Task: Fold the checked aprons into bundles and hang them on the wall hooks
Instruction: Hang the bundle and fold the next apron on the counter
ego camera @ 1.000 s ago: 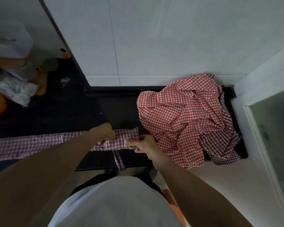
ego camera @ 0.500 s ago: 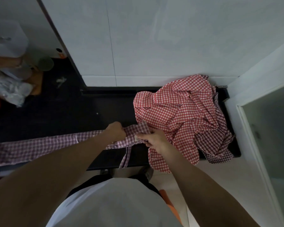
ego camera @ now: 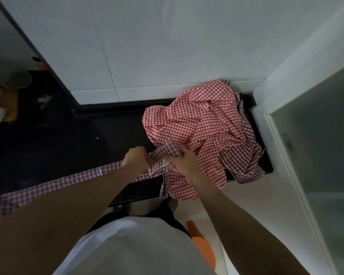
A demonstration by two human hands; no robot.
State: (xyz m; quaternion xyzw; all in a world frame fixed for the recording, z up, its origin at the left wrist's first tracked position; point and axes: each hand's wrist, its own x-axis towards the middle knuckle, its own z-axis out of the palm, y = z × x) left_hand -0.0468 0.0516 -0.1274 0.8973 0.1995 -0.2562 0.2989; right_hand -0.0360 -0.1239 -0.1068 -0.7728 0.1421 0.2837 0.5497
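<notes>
A purple-and-white checked apron (ego camera: 54, 185) lies folded into a long strip along the front of the black counter (ego camera: 72, 139), running off to the left. My left hand (ego camera: 136, 157) grips its right end in a fist. My right hand (ego camera: 184, 160) pinches the same end just to the right, where a white label shows, and a strap (ego camera: 164, 183) dangles below. A heap of red checked aprons (ego camera: 199, 132) lies crumpled at the counter's right end, with a darker purple checked one (ego camera: 246, 163) under its right side. No wall hooks are in view.
White tiled wall (ego camera: 147, 46) stands behind the counter and a white door frame (ego camera: 286, 145) closes the right side. Dim kitchen items sit at the far left (ego camera: 6, 100). An orange object (ego camera: 201, 241) stands on the floor by my legs.
Both hands have moved right and slightly away from me with the apron's end, which now reaches the red heap. The end looks more bunched than before.
</notes>
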